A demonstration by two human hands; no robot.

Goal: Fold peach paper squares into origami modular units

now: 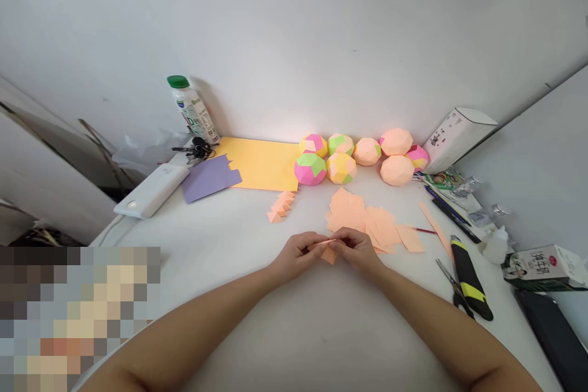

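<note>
Between my two hands, low over the white table, is a small peach paper piece (329, 255), partly hidden by my fingers. My left hand (301, 254) pinches its left side with thumb and fingers. From the right, my right hand (356, 249) grips the same piece, thumbs close together. Just beyond my right hand lies a spread pile of flat peach paper pieces (346, 211), with a single sheet (410, 239) at its right end. Past my left hand sits a short row of folded peach paper units (280, 207).
Several faceted paper balls (310, 169) line the wall. Yellow card (264, 165), purple paper (211, 179), a bottle (196, 113) and a white power strip (151, 191) stand left. At right are scissors (457, 291), a utility knife (471, 282), pens (454, 218), a glue bottle (496, 246) and a milk carton (546, 266).
</note>
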